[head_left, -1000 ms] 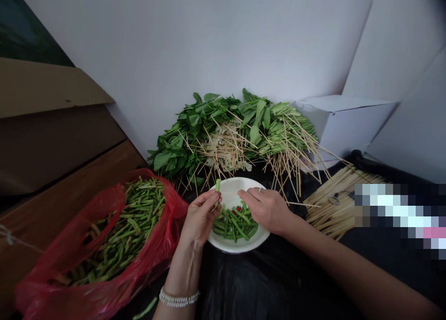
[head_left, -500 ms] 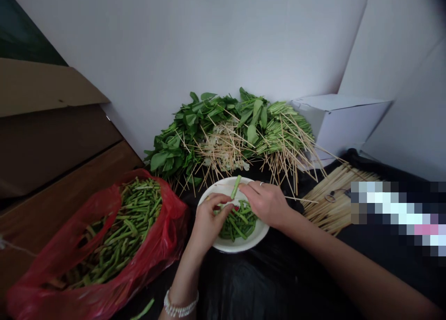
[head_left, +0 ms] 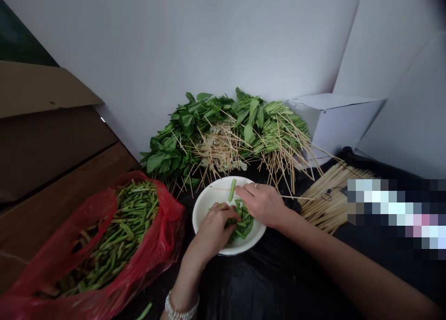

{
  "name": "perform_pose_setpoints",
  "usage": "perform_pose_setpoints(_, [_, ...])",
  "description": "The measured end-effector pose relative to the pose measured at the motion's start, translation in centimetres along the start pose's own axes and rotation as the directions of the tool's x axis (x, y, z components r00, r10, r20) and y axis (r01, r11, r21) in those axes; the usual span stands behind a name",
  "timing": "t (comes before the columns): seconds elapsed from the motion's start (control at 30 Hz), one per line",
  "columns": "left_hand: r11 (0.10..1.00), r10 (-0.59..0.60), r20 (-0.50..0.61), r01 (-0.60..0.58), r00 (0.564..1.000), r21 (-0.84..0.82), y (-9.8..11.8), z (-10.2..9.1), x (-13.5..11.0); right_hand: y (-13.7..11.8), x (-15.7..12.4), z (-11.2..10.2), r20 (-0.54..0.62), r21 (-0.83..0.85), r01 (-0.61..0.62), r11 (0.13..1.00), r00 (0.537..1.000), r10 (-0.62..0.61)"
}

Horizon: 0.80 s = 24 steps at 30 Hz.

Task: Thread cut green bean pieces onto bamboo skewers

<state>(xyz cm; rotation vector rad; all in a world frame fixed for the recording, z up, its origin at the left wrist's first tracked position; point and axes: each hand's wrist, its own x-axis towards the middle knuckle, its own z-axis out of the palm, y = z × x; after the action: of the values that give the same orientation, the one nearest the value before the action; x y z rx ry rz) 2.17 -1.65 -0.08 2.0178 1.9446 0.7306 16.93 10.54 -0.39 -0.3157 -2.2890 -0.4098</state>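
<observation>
Left hand [head_left: 216,226] has dipped into the bowl [head_left: 201,205] of beans [head_left: 248,223], grip unclear; right hand [head_left: 263,203] pinches a skewer [head_left: 296,198].

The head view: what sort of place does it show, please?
Probably a food-preparation corner: a red bag of green stalks, a white bowl of similar pieces, and a pile of leafy greens.

Green piece [head_left: 232,190]: released by left hand [head_left: 215,231], now borne on skewer [head_left: 219,188] | left hand: lowered onto cut pieces [head_left: 247,222] in bowl [head_left: 201,208]
</observation>
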Motion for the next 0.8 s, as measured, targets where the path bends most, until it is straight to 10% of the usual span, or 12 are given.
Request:
perform_pose_setpoints(0.3, [0.928, -0.133, -0.182, 0.058, 0.974, -0.369, 0.1, -0.2, 0.4, 0.3, 0.3, -0.4, -0.022, 0.116, -0.114, 0.987, 0.993, 0.117])
perform_pose_setpoints(0.5, [0.512, -0.42, -0.144, 0.103, 0.896, -0.853, 0.8, -1.0, 0.8, 0.5, 0.4, -0.6, -0.057, 0.177, -0.169, 0.969, 0.982, 0.182])
perform_pose_setpoints(0.8, [0.041, -0.577, 0.004, 0.034, 0.817, -0.999, 0.2, -1.6, 0.8, 0.3, 0.4, -0.5, -0.062, 0.206, -0.149, 0.967, 0.984, 0.165])
